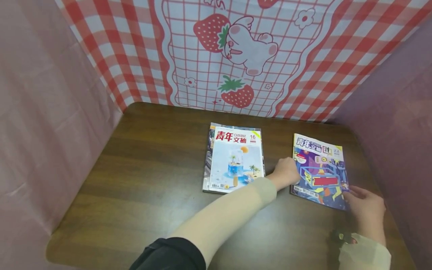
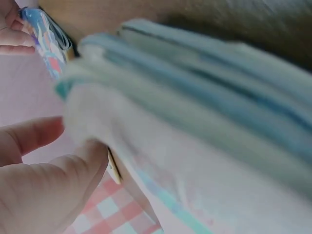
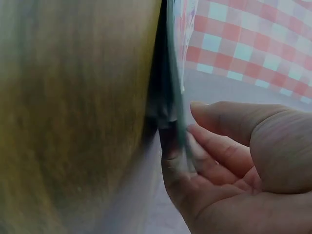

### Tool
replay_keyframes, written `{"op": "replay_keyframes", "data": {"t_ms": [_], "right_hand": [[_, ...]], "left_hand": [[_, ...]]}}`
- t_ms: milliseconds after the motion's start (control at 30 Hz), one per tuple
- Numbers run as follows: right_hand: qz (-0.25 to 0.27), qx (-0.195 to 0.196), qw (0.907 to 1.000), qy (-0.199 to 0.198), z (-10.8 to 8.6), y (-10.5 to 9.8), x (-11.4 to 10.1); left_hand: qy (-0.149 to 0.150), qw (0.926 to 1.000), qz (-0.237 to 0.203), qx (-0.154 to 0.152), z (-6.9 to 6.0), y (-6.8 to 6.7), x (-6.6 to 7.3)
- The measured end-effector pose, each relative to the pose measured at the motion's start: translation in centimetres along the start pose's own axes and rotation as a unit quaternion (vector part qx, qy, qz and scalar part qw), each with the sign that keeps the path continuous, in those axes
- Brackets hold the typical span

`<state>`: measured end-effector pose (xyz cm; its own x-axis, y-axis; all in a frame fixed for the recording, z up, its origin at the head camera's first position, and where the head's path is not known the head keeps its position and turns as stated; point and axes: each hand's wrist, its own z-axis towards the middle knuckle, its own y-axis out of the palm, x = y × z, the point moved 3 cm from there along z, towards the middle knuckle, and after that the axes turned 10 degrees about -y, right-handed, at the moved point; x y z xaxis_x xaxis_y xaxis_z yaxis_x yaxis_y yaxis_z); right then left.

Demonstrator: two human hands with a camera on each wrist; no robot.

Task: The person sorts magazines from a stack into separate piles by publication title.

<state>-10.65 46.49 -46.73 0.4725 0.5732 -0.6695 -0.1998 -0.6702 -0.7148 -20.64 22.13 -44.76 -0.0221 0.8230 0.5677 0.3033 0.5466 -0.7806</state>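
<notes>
A magazine with a purple and blue cover (image 1: 320, 176) lies at the right of the table. My left hand (image 1: 285, 172), its fingers curled, grips that magazine's left edge. In the left wrist view, a thick blurred pile fills the foreground and covers part of the contact of the left fingers (image 2: 39, 136). At the lower right edge, my right hand (image 1: 366, 204) pinches the same magazine. The right wrist view shows the right thumb (image 3: 219, 117) above the magazine's edge (image 3: 175, 73) and fingers beneath it. Left of these, magazines with a light-blue beach cover (image 1: 236, 161) on top form a stack.
The brown wooden table (image 1: 145, 172) has rounded corners. A red-and-white checked cloth with strawberries (image 1: 236, 93) hangs behind it. Pink curtains (image 1: 40, 131) stand along both sides. My left forearm (image 1: 229, 213) crosses in front of the beach-cover stack.
</notes>
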Motion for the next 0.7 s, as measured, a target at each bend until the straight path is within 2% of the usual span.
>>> {"op": "replay_keyframes", "data": {"t_ms": [200, 333, 467, 700], "right_hand": [[-0.004, 0.021, 0.9998, 0.002, -0.5, -0.2, -0.9], [0.003, 0.019, 0.9998, -0.002, -0.7, -0.2, -1.8], [0.003, 0.027, 0.9995, -0.015, -1.0, -0.1, -2.7], [0.002, 0.025, 0.9992, -0.031, -2.1, 0.6, -4.1]], "left_hand": [[0.006, 0.9994, -0.033, -0.002, -0.1, -1.1, -0.6], [0.028, 0.9991, -0.032, 0.002, -0.4, -1.8, -0.9], [0.049, 0.9976, -0.048, 0.003, -0.8, -2.6, -1.4], [0.059, 0.993, -0.102, 0.014, -1.3, -4.4, -3.4]]}}
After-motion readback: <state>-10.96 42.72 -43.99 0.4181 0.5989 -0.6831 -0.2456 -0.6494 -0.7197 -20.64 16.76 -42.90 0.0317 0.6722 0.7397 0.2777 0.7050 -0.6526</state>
